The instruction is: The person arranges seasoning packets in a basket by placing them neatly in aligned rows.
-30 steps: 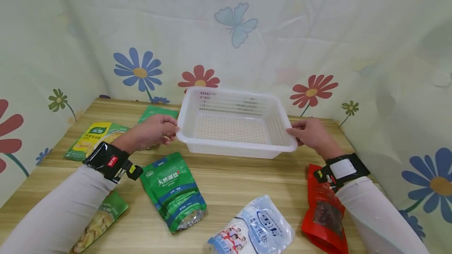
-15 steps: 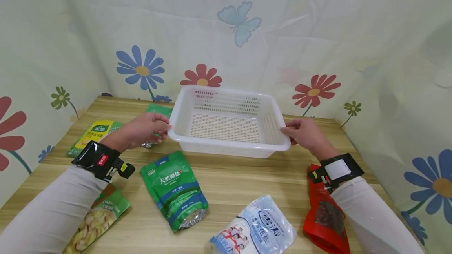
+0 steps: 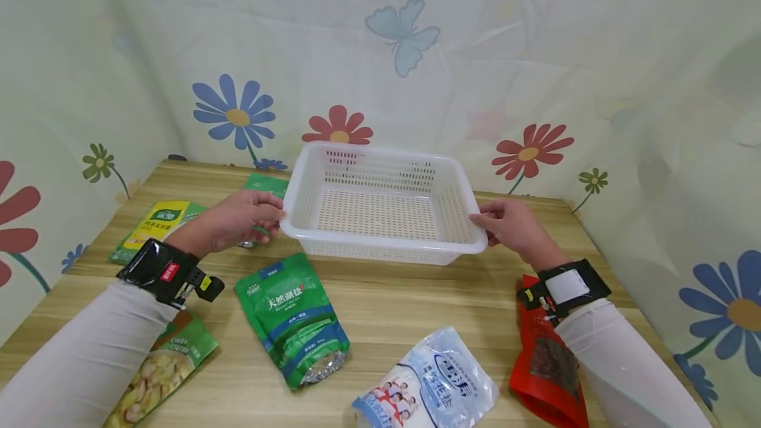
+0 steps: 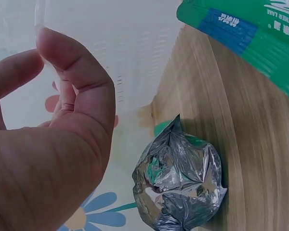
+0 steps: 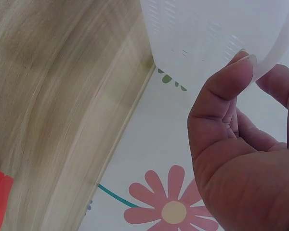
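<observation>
Nearest the camera, a white-and-blue pouch (image 3: 429,385) lies flat at the table's front edge, with a red pouch (image 3: 543,365) to its right, partly under the right forearm. A pouch with yellow snack print (image 3: 163,378) sits front left, partly under the left sleeve. A green salt pouch (image 3: 291,319) lies flat between the arms, just in front of the basket.

Mid-table, the white perforated basket (image 3: 380,249) is held between both hands, empty, long side facing the person. Left hand (image 3: 234,220) grips the basket's left rim, thumb on top of the lip and fingers curled under it; the left wrist view shows the thumb (image 4: 70,67) against the rim. Right hand (image 3: 514,226) grips the right rim the same way, thumb tip (image 5: 236,72) pressed on the lip's edge. Cannot tell whether the basket rests on the wooden table (image 3: 380,309) or is lifted slightly.

Behind the left hand, a green pouch with silver foil bottom (image 4: 178,180) lies just beside the basket's left wall. Farther left, a yellow-green pouch (image 3: 157,226) lies flat. A floral curtain (image 3: 416,71) stands behind.
</observation>
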Available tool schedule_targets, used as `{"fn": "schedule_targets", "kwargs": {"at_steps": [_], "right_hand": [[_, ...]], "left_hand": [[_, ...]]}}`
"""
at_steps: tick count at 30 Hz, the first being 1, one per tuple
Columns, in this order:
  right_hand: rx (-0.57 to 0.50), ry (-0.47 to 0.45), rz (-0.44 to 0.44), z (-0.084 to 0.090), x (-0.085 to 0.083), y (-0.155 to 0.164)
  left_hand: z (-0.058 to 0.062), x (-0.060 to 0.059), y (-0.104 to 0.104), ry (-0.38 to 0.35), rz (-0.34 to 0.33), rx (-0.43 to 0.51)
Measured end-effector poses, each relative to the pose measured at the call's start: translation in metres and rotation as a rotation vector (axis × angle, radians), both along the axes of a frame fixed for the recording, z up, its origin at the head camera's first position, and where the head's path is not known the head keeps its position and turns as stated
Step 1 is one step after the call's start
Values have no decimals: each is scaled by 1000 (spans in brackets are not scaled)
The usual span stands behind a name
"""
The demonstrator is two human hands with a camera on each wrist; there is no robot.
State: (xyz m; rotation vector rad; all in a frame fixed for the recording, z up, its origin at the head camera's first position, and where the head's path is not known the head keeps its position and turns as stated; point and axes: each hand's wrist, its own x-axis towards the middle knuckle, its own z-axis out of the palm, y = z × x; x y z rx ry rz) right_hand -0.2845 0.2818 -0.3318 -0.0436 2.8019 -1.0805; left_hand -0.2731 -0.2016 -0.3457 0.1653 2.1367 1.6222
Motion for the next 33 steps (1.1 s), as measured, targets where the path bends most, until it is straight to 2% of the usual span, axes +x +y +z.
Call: {"fn": "schedule_targets", "kwargs": {"at_steps": [17,21,25,27,30,33], "right_hand": [[1,-3,-29,-3,1,2],[2,13,-41,-4,2,3],[-4,53,-52,-3,7,10],[2,80,-63,-1,11,14],[65,122,-74,2,18,21],[153,135,-82,3,27,28]], "left_hand": [[1,-2,2,11,-7,-18],[0,0,3,11,-1,-6],[-1,2,8,42,14,-18],[-1,4,12,62,42,-52],[1,7,19,119,104,-163],[3,10,24,251,138,-329]]}}
